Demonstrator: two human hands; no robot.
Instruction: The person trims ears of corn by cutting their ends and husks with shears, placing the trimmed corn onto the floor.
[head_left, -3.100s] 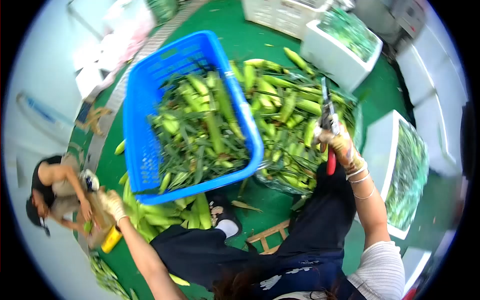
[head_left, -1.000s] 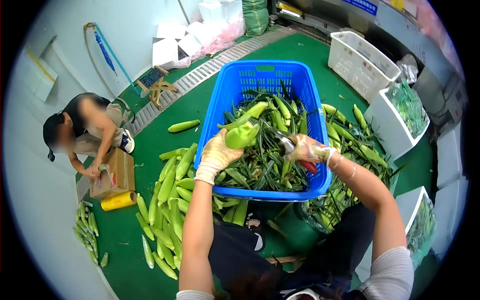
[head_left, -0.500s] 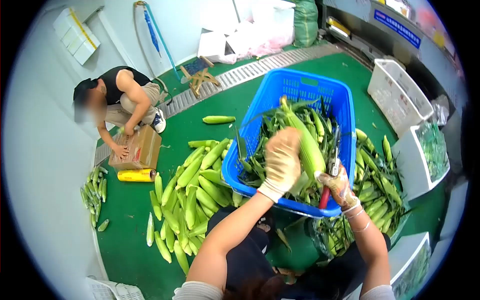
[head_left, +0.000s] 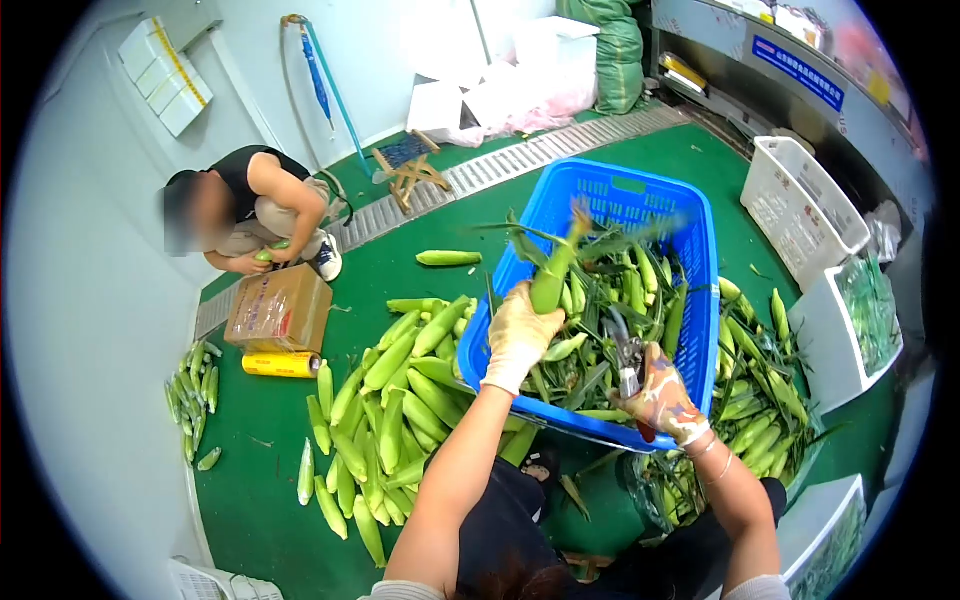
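My left hand (head_left: 524, 336), in a pale glove, is closed round the lower end of a green ear of corn (head_left: 552, 284). The ear tilts up over the blue basket (head_left: 704, 240), its stalk end and leaves blurred. In a patterned glove, my right hand (head_left: 668, 398) grips pruning shears (head_left: 628, 364) near the basket's front right corner. Their metal jaws point away from me, and my fingers mostly cover the red handles. Loose husks, leaves (head_left: 590, 385) and pieces of corn lie inside the basket below both hands.
A heap of trimmed corn (head_left: 385, 405) lies left of the basket; leafy corn (head_left: 765, 410) is piled on its right. Another person (head_left: 285, 190) crouches behind a cardboard box (head_left: 280, 308), holding green ears. A yellow roll (head_left: 280, 365) and white crates (head_left: 800, 215) stand around.
My left hand has swung left with the corn, away from the shears. My right hand has shifted slightly left and down. The other person's hands have left the box top.
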